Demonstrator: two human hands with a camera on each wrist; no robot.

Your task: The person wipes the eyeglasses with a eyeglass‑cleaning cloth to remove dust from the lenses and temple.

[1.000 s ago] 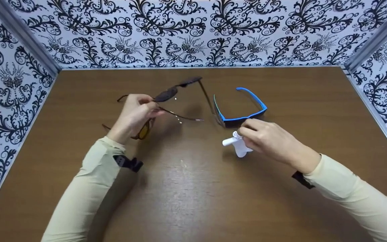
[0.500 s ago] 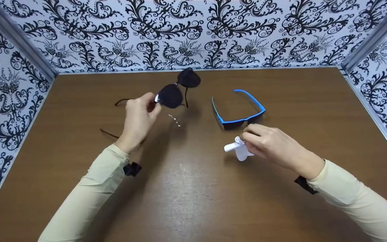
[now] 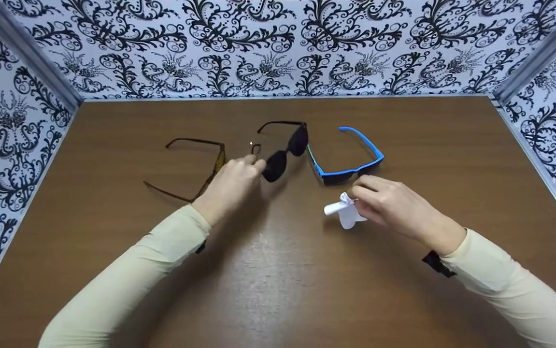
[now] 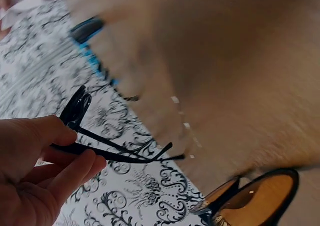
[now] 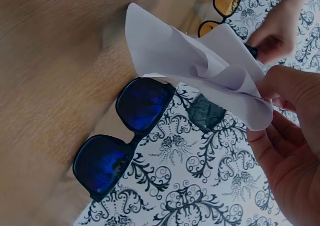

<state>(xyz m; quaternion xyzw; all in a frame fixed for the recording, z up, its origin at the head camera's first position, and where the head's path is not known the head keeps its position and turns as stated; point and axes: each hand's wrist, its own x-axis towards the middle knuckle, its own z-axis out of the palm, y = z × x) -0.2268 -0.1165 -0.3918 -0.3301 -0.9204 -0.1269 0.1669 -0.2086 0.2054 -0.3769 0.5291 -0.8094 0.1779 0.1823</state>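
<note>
My left hand [image 3: 234, 181] grips a pair of black sunglasses [image 3: 275, 166] near one end of the frame. Their dark lenses face right, and the temples point back to the left. In the left wrist view the thumb and fingers pinch the black sunglasses [image 4: 112, 155] around a temple close to its hinge. The right hand [image 3: 389, 205] pinches a crumpled white cloth [image 3: 349, 216], held up off the table in the right wrist view. Just beyond that hand lie blue-framed sunglasses [image 3: 336, 179], temples pointing away. Partly behind the left forearm are brown glasses with yellow lenses [image 3: 220, 159].
A brown wooden table [image 3: 278, 290] carries everything. Patterned black-and-white panels [image 3: 278, 48] stand along its back and sides. Small shiny specks show on the tabletop in the left wrist view.
The left hand has turned the black sunglasses from lenses facing the head camera to lenses facing right, and moved them lower and rightward. My right hand and the cloth have barely shifted.
</note>
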